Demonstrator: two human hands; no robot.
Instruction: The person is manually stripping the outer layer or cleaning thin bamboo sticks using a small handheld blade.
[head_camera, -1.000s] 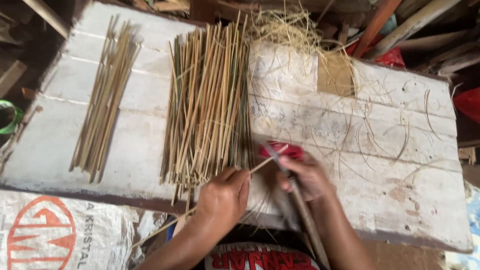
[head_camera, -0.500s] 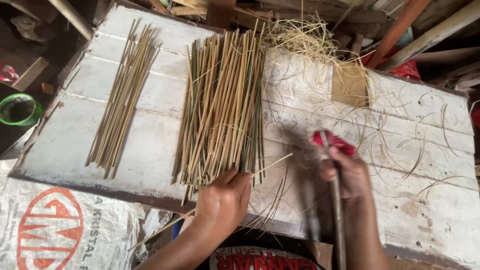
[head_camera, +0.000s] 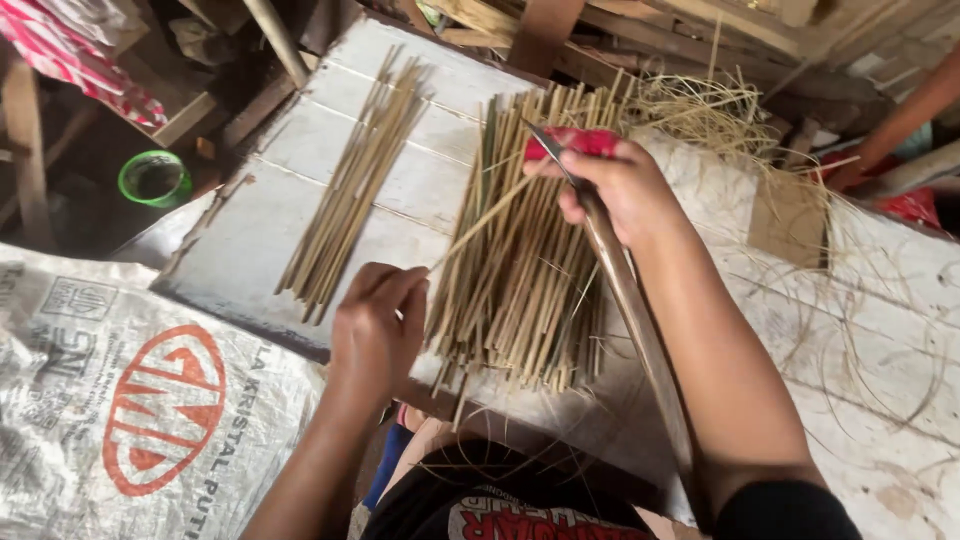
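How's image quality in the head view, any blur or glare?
Head view: soft daylight, no glare on the board; right hand and knife slightly motion-blurred; left hand and large stick pile fairly sharp; top-left corner dark.

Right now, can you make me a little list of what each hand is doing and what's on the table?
left hand: pinches one thin bamboo stick at its near end
right hand: closed on a long knife, red wrap at the thumb; long wooden handle runs back along the forearm
knife tip: against the stick, above the big pile
big pile of sticks: middle of the white wooden table
small pile of sticks: further left
shavings: curly, far right side
printed sack: lower left
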